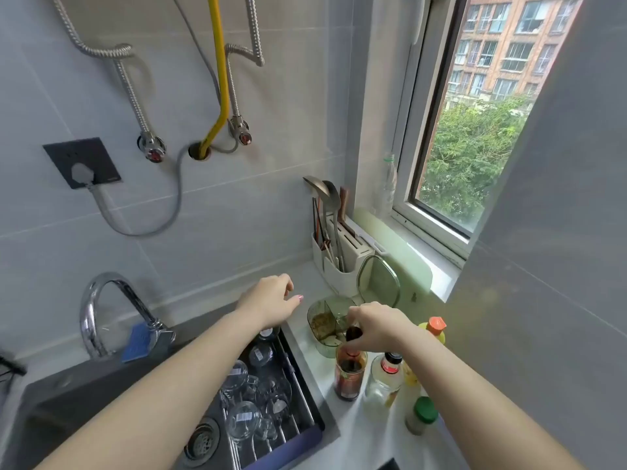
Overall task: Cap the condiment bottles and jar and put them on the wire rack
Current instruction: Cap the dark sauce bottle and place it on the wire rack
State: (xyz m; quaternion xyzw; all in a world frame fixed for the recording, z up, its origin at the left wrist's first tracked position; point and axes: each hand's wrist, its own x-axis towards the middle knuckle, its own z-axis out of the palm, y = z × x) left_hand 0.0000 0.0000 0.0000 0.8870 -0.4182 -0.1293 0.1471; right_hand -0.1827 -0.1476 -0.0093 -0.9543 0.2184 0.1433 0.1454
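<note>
Four condiment containers on counter (342,432). My right hand (376,329) pinches dark cap (354,334) directly over open sauce jar (349,374), aligned for capping. Left hand (271,301) loosely curled, empty, hovering clear. Wire rack (307,410) in sink (84,401), glasses on it.

The 1 head camera looked forward and down from close above the desk (359,435), sink (68,401) at left, window (475,137) at right.

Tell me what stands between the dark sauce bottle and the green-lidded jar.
The head view shows a clear bottle with a black-and-red top between them.
</note>
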